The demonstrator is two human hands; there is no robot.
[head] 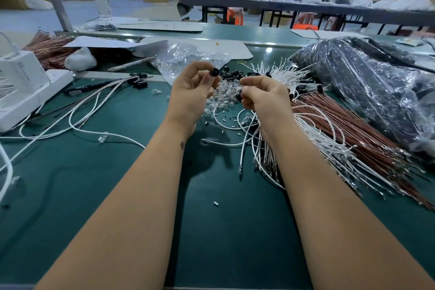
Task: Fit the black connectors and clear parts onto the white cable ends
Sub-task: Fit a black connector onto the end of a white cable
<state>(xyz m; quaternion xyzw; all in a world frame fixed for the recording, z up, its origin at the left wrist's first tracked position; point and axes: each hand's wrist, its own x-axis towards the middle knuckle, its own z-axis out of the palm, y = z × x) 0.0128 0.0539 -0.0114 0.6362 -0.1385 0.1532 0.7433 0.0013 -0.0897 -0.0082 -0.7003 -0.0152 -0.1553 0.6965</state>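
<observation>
A broad dark-green work table (94, 172) fills the lower view. On its right side lies a big crinkled clear plastic sack of black parts (367, 82), and in front of that a long bundle of reddish-brown wires (353, 129) fans toward the near right corner. A tangled heap of thin white cables with metal tips (282, 139) sits just left of the brown wires, partly overlapping them. At the left edge stands a white boxy machine (21, 82), with several loose white cables trailing from beside it. Behind the hands lies a smaller open clear plastic bag (186, 59), and under and between the hands a pile of small clear plastic parts (223, 96) mixed with loose black connectors.

The left hand (190, 92) is raised above the pile, thumb and fingertips pinching a small round black connector (214, 71). The right hand (263, 96) is curled close beside it, fingers gripping another black piece (239, 97) against the palm; white cable ends stick out behind this hand.
</observation>
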